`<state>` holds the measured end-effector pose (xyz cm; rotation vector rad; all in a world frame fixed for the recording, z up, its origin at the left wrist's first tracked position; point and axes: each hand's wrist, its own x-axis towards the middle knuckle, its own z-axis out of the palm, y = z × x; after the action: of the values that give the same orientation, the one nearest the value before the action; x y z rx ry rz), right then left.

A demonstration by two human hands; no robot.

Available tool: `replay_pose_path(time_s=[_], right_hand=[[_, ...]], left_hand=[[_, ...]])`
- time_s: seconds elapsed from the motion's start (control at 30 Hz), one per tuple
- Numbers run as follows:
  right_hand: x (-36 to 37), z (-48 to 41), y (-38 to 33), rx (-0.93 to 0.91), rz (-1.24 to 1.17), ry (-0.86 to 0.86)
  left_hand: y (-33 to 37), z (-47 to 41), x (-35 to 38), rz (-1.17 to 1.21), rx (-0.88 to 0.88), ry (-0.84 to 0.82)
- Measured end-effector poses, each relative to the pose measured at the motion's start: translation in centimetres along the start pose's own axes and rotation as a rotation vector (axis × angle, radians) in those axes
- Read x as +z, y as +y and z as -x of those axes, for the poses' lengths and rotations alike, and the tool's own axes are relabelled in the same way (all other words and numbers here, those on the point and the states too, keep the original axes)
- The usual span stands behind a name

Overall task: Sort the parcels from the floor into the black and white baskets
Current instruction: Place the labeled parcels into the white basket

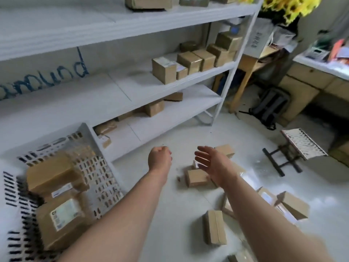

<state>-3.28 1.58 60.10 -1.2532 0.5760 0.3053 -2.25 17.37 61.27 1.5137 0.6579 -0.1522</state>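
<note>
While brown cardboard parcels (196, 177) lay scattered on the pale floor (170, 214), both bare arms reached out above them: the left hand (160, 157) was curled into a loose, empty fist, and the right hand (209, 163) hung just over the small boxes with fingers spread and nothing held. To the left, a white basket (102, 178) with slotted walls already held several larger parcels, one bearing a label (65, 214), and it stood just beside the white shelving (170, 103), where more boxes sat. A small folding stool (300, 146) stood well off to the right.
</note>
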Motion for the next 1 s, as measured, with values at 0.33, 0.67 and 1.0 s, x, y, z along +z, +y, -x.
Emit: replay_pose_path(time_s=[0.33,0.67,1.0], right_hand=[[-26.5,2.2,-2.2,0.000,-0.030,0.289],[-34.7,-4.1,0.0,0.129,-0.046,0.369],[-31.0,-19.5,2.4,0.202,-0.024,0.332]], left_hand=[[-7.1,5.9,22.4,-0.138,-0.196,-0.316],[-11.7,1.5,30.3,-0.224,-0.250,-0.300],[-13.8,-13.9,32.8,-0.286,-0.291,-0.188]])
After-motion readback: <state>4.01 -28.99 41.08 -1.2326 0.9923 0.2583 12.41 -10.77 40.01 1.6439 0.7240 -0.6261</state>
